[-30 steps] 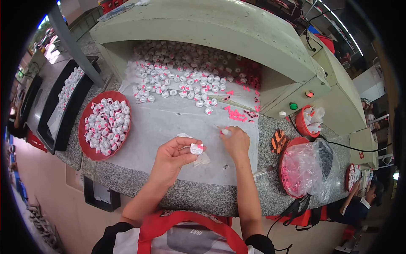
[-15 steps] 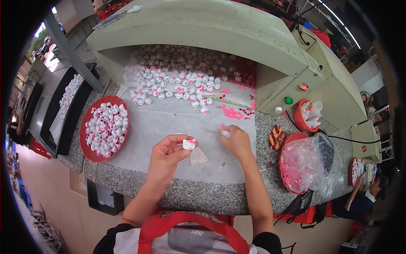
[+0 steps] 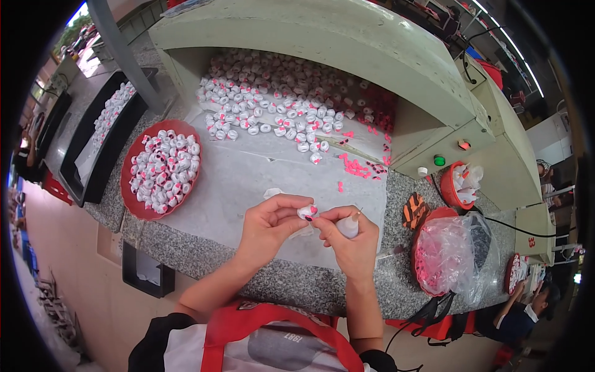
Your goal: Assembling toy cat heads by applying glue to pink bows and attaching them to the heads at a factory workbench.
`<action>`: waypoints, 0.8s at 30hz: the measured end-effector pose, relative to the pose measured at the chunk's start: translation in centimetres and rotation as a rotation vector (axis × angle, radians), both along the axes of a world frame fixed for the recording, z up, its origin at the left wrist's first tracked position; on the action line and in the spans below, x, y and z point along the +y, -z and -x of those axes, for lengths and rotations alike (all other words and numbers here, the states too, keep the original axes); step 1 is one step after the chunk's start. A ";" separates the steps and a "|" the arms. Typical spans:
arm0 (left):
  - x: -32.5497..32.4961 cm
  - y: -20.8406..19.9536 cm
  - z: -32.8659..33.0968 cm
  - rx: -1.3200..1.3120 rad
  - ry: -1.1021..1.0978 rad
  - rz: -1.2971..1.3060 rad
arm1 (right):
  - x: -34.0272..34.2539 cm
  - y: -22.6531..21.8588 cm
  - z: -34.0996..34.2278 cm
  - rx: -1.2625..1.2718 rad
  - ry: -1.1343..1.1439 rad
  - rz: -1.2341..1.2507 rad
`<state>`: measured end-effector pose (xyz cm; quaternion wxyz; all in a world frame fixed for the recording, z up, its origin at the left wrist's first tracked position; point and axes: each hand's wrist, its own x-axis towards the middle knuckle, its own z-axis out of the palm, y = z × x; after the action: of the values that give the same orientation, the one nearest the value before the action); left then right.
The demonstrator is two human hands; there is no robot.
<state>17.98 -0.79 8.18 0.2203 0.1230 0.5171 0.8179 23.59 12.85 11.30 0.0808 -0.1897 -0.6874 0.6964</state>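
Between thumb and fingers, my left hand (image 3: 265, 228) pinches a small white figure head (image 3: 305, 212) with a pink piece on it. My right hand (image 3: 356, 248) has brought its fingertips against that head, where a small dark-and-pink spot shows. A small white squeeze bottle (image 3: 349, 227) with a thin tip is tucked in the same right hand, tip pointing up and away. Whether those right fingertips also pinch a tiny part cannot be made out. Past my hands lie small pink pieces (image 3: 354, 166) on the white sheet (image 3: 238, 177). A crumpled whitish scrap (image 3: 273, 193) lies behind my left fingers.
Many white heads (image 3: 279, 115) spread under a pale green machine hood (image 3: 322, 46). A red bowl (image 3: 131, 197) of heads stands left, beside a long black tray (image 3: 102, 180). At right are a plastic-covered red bowl (image 3: 424, 282), a striped cloth (image 3: 414, 209) and a smaller red container (image 3: 447, 193).
My right hand has come from the pink pieces toward me and met the white head. My left hand has moved slightly right with the head. The whole view has shifted a little.
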 end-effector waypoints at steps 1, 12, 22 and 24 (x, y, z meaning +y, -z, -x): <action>0.1 -0.1 0.0 0.000 0.023 0.008 | 0.2 0.2 -0.1 0.001 0.005 0.002; 1.1 -0.5 -0.8 -0.083 0.112 -0.114 | 0.5 1.4 -1.3 0.209 0.060 -0.028; 0.6 1.5 -0.1 -0.096 0.023 -0.072 | -0.1 2.7 0.2 0.193 -0.021 -0.113; 0.2 2.0 0.0 -0.224 0.011 -0.135 | -0.9 2.4 0.7 0.264 0.109 -0.224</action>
<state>17.97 -0.58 6.15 0.2725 0.0480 0.4324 0.8582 22.88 12.00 8.92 0.2287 -0.1234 -0.7327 0.6289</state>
